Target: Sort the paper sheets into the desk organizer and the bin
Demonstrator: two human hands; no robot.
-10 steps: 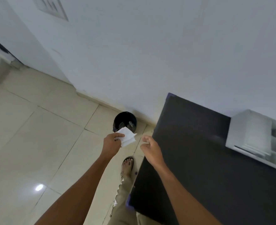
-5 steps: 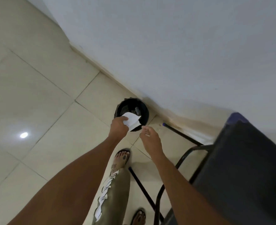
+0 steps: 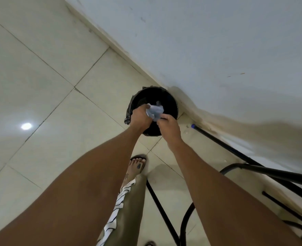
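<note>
A round black bin (image 3: 171, 102) with a dark liner stands on the tiled floor against the wall. Directly over its mouth I hold a crumpled white paper sheet (image 3: 155, 110). My left hand (image 3: 140, 116) grips the sheet from the left and my right hand (image 3: 169, 127) pinches it from the lower right. Both hands hide the near rim of the bin. The desk organizer is out of view.
Black metal table legs (image 3: 239, 157) with a blue foot cap (image 3: 192, 126) run along the right. My sandalled foot (image 3: 137, 166) stands just below the bin. Pale floor tiles (image 3: 40, 77) spread to the left, and a white wall (image 3: 217, 41) rises behind.
The view tilted down and closer to the bin. The flat folded sheet, held by my left hand alone, is now crumpled between both hands over the bin's mouth.
</note>
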